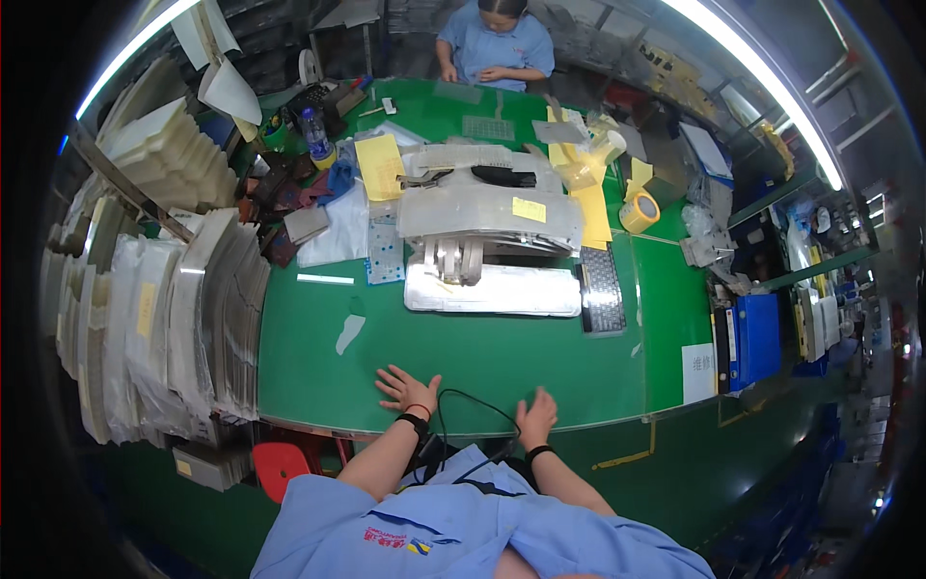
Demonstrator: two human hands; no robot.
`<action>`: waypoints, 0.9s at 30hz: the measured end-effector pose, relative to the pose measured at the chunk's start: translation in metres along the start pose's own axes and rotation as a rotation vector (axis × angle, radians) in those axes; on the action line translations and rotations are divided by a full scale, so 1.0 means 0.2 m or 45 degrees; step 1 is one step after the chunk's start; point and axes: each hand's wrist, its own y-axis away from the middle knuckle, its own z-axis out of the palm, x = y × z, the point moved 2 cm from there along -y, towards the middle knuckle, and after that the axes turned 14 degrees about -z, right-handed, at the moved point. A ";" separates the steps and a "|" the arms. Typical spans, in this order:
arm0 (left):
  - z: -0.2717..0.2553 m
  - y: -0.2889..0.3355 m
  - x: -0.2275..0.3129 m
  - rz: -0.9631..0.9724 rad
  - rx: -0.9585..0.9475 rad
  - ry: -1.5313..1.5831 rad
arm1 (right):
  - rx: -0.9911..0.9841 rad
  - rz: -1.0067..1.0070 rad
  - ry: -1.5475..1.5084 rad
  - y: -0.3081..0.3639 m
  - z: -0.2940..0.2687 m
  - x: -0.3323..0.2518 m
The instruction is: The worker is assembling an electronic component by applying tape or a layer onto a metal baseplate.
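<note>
My left hand [409, 392] lies over the green tabletop [318, 386] near its front edge, fingers spread, holding nothing. My right hand [537, 419] is at the same edge further right, its fingers stretched out and nothing seen in it. A thin black cable [475, 395] loops between the two hands and runs down to my body. Ahead of them lies a shiny silvery flat panel [492, 291], with a stack of grey sheets [453, 212] behind it bearing a yellow note [529, 208]. A torn white scrap [350, 334] rests beyond my left hand.
Tall stacks of wrapped sheets [145, 318] stand at the left. A dark perforated strip [603, 289] and a tape roll [639, 212] lie to the right, blue binders [755, 338] past the table's right edge. Across the table sits a person [495, 43]; below left is a red stool [280, 470].
</note>
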 end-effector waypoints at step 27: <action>0.53 0.67 -0.10 0.245 0.283 -0.110 | -0.170 0.803 -0.694 2.30 -0.38 2.27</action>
